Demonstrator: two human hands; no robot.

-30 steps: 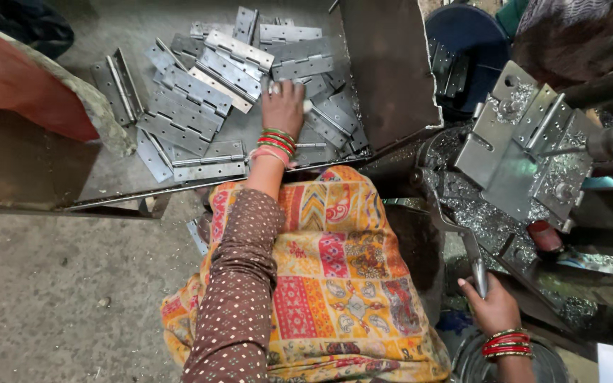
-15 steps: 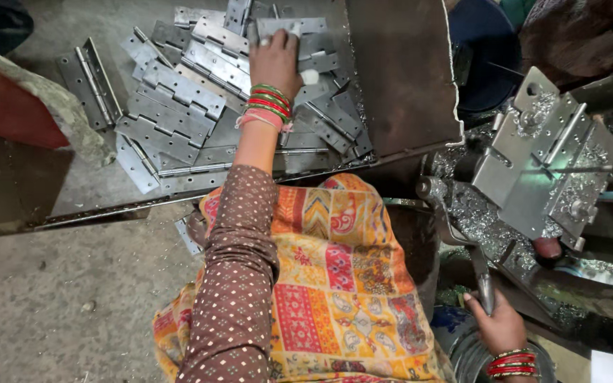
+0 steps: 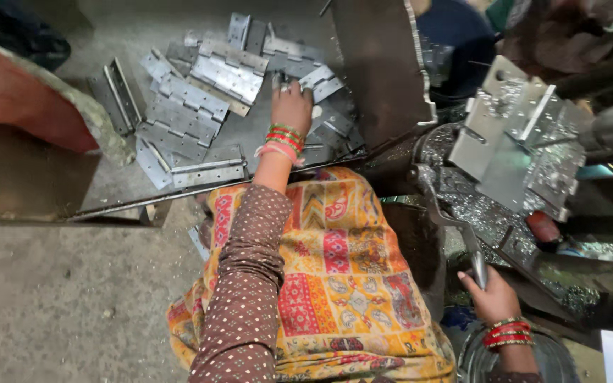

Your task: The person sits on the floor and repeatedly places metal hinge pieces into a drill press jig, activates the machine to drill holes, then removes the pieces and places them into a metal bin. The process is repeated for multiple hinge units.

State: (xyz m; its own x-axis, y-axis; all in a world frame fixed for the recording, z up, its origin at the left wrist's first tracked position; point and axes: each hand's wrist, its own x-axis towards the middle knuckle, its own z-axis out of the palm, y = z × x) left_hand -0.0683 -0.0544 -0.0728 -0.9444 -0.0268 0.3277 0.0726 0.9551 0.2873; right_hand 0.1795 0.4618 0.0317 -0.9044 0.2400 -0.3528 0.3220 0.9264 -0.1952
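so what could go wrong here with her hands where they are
The left hand is reaching into the loose pile of grey metal hinges; an edge could cut a finger. The right hand grips the metal machine lever beside shiny metal shavings, which could prick skin.

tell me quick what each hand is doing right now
Left hand: fingers down on the hinges in the tray; grip cannot be told.
Right hand: closed on the lever.
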